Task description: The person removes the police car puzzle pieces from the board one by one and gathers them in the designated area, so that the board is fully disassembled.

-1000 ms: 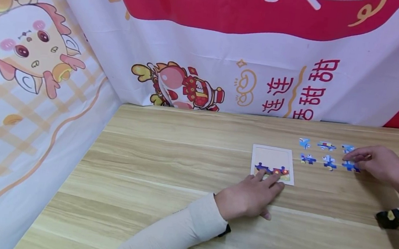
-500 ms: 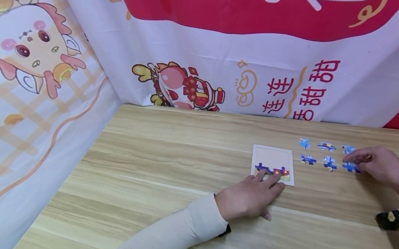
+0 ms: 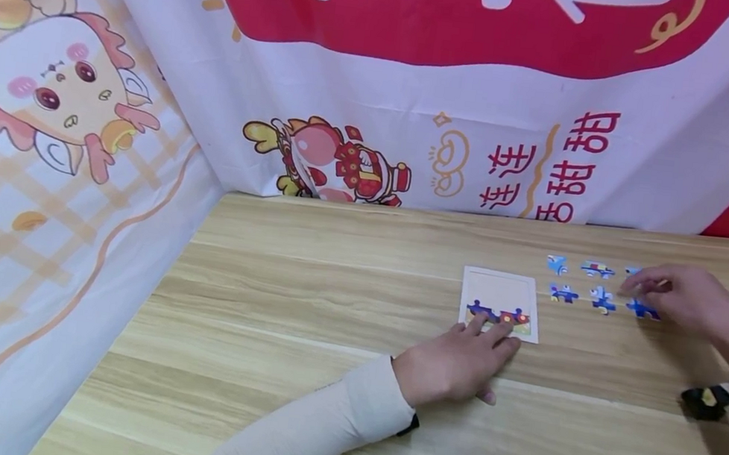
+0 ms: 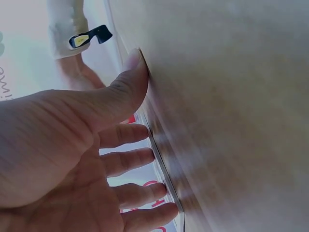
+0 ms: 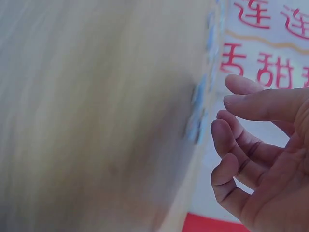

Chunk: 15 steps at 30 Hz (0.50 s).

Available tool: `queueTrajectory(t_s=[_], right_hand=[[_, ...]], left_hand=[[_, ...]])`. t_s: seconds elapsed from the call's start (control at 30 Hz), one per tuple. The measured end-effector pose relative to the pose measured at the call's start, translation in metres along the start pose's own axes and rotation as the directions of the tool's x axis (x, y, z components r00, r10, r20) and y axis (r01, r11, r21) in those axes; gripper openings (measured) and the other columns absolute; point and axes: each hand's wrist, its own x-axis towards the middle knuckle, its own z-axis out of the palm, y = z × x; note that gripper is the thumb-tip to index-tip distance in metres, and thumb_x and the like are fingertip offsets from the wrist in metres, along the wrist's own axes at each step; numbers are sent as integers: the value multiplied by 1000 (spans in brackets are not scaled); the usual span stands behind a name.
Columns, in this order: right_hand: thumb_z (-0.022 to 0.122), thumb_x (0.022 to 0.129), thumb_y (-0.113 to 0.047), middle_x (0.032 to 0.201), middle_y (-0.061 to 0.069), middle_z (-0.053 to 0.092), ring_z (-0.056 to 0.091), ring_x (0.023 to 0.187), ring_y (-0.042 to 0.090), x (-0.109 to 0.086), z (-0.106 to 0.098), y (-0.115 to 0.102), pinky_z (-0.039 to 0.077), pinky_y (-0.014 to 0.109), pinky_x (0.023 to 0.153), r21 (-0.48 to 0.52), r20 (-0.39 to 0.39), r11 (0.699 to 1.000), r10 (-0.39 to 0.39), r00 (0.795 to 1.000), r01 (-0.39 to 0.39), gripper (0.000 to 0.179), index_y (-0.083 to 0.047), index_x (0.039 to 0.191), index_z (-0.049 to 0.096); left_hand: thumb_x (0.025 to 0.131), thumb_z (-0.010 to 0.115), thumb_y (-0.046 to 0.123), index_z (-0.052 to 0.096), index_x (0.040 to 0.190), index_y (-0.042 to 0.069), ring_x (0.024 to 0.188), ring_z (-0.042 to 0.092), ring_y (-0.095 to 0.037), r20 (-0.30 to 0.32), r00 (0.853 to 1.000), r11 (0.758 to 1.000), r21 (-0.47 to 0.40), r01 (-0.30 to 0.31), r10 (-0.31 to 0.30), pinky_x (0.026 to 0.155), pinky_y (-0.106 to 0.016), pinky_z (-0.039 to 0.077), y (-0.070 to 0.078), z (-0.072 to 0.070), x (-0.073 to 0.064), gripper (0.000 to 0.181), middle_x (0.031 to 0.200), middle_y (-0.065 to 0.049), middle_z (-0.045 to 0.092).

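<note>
A small square puzzle board with a white border lies on the table, dark blue and red pieces filling its lower part. The fingers of my left hand rest spread on its near edge; in the left wrist view they reach the board's rim fairly straight. To the right, my right hand hovers over loose puzzle pieces, fingers loosely bent. Nothing shows between its fingertips in the right wrist view. A blue piece lies just below those fingers, and another light blue piece is partly hidden behind them.
More loose pieces lie in two rows between the board and my right hand, including a blue piece and a car-like piece. The wooden table meets a printed cloth at its back and left.
My right hand has shifted slightly left and up off the lower right piece, which now shows more fully. The left hand stays on the board.
</note>
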Motion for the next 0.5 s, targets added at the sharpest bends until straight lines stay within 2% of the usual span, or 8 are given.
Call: queueTrajectory(t_s=[0.17,0.37,0.5], right_hand=[[63,97,2,114,29,67,57,99,39,-1,0,-20,49,27,68,-28,-28,996,-88,996,88,25,1,119,76],[65,97,1,104,21,71,59,94,34,0,7,-47,49,23,64,-42,-55,983,-182,982,180,23,2,117,76],[67,95,1,102,19,73,62,94,32,3,15,-67,52,26,70,-21,-49,975,-224,973,223,22,2,116,76]], left_hand=[[96,66,53,32,165,24,161,25,-28,-36,999,999,31,-19,20,124,-41,38,2,2,-2,84,175,5,21],[98,67,49,35,163,23,159,30,-27,-76,996,996,76,-41,47,123,-38,40,5,2,-5,77,173,2,26],[100,67,46,36,163,22,159,31,-26,-85,995,994,95,-46,54,123,-37,40,6,1,-6,74,172,2,29]])
